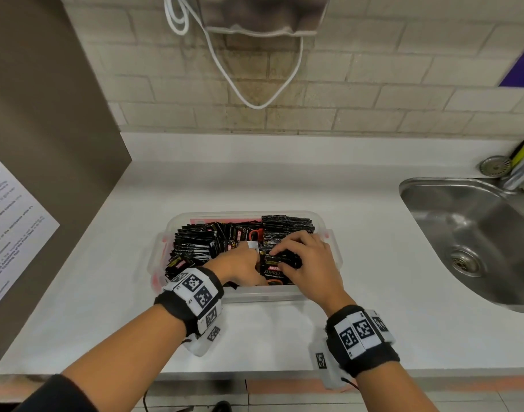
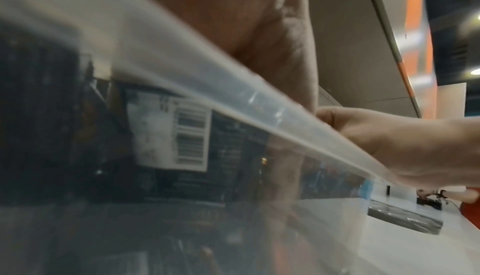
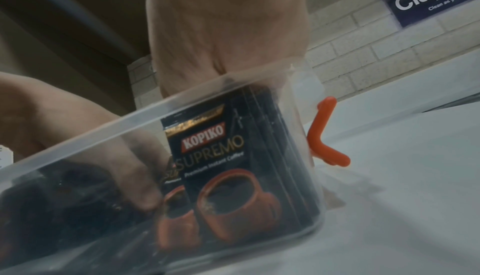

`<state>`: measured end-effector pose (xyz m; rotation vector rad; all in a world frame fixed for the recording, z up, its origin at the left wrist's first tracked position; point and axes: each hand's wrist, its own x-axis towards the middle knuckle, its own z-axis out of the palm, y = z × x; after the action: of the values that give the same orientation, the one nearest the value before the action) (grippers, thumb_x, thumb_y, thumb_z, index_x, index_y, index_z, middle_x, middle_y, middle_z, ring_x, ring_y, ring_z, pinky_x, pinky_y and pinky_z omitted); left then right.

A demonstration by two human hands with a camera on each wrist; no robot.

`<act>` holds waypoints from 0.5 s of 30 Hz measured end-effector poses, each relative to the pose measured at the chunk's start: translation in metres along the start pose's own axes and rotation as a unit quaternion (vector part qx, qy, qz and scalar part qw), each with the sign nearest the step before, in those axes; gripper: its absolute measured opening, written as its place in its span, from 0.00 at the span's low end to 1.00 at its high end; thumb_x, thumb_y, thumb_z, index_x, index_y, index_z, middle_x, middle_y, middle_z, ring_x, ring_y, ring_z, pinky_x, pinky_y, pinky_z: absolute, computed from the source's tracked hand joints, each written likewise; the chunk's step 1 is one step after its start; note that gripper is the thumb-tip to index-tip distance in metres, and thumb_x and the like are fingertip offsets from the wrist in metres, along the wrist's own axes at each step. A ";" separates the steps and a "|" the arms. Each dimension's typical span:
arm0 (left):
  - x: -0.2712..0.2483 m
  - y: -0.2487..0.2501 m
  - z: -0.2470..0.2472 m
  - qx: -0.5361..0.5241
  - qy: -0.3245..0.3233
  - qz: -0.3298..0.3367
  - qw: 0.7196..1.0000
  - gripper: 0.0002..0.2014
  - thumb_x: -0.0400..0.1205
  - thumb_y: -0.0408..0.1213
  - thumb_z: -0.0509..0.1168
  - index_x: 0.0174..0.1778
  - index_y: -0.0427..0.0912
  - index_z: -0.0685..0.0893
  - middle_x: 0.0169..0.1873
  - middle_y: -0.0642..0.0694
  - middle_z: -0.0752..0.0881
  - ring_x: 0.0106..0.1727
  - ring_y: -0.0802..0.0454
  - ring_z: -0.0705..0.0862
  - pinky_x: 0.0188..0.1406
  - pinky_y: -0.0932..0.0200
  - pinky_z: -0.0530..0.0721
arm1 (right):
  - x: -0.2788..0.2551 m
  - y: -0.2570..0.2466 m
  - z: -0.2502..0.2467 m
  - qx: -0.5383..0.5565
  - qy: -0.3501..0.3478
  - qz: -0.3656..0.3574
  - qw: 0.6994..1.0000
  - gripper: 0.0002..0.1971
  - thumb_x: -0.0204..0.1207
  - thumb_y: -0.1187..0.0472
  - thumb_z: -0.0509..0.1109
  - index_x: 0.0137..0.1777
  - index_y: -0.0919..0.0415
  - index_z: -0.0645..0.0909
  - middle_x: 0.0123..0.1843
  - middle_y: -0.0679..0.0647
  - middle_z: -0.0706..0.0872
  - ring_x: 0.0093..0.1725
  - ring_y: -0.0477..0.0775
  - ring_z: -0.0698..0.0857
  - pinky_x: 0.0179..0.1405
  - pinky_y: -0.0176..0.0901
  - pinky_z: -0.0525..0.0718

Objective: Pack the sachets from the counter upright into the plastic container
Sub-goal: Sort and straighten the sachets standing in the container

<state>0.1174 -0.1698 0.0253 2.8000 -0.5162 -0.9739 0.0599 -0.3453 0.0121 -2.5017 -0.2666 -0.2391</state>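
Note:
A clear plastic container (image 1: 263, 296) stands mid-counter, packed with black coffee sachets (image 1: 195, 242), most on edge in rows. My right hand (image 1: 302, 254) grips a small stack of sachets (image 1: 277, 273) at the container's front right; its fingers curl over the top edge and the thumb is in front. Seen through the wall (image 3: 103, 135), that stack (image 3: 233, 166) stands upright against the end wall, below my right hand (image 3: 221, 22). My left hand (image 1: 243, 264) reaches in just left of it. Its straight fingers (image 3: 135, 176) point down and press against the neighbouring sachets.
A steel sink (image 1: 463, 233) lies to the right, with a strainer (image 1: 494, 165) and a sponge (image 1: 522, 150) behind it. A brown panel with a paper notice (image 1: 11, 218) borders the left. An orange latch (image 3: 324, 131) sticks out from the container's end. White counter (image 1: 255, 179) surrounds it.

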 end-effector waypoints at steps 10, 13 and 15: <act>-0.002 -0.003 -0.003 0.115 0.007 0.034 0.993 0.19 0.80 0.53 0.71 0.65 0.51 0.83 0.63 0.45 0.74 0.61 0.43 0.80 0.47 0.50 0.80 | -0.001 -0.003 -0.005 -0.007 -0.026 0.014 1.000 0.20 0.74 0.59 0.78 0.64 0.41 0.84 0.61 0.41 0.80 0.65 0.47 0.74 0.68 0.46 0.67; -0.001 -0.004 0.002 0.118 0.029 0.020 0.992 0.17 0.80 0.57 0.69 0.61 0.53 0.84 0.64 0.45 0.74 0.64 0.42 0.79 0.57 0.45 0.80 | -0.001 -0.003 -0.004 -0.004 -0.024 0.015 1.000 0.19 0.73 0.60 0.78 0.62 0.41 0.85 0.61 0.42 0.79 0.64 0.47 0.73 0.67 0.45 0.67; -0.001 -0.002 0.004 0.130 0.037 0.010 0.991 0.18 0.80 0.55 0.70 0.62 0.53 0.83 0.66 0.44 0.73 0.66 0.40 0.79 0.60 0.42 0.78 | -0.002 -0.003 -0.005 -0.001 -0.020 0.015 1.000 0.19 0.73 0.59 0.78 0.61 0.42 0.86 0.60 0.42 0.79 0.64 0.48 0.74 0.67 0.46 0.69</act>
<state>0.1144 -0.1677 0.0223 3.0375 -0.7059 -0.8515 0.0570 -0.3456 0.0171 -2.5127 -0.2458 -0.1771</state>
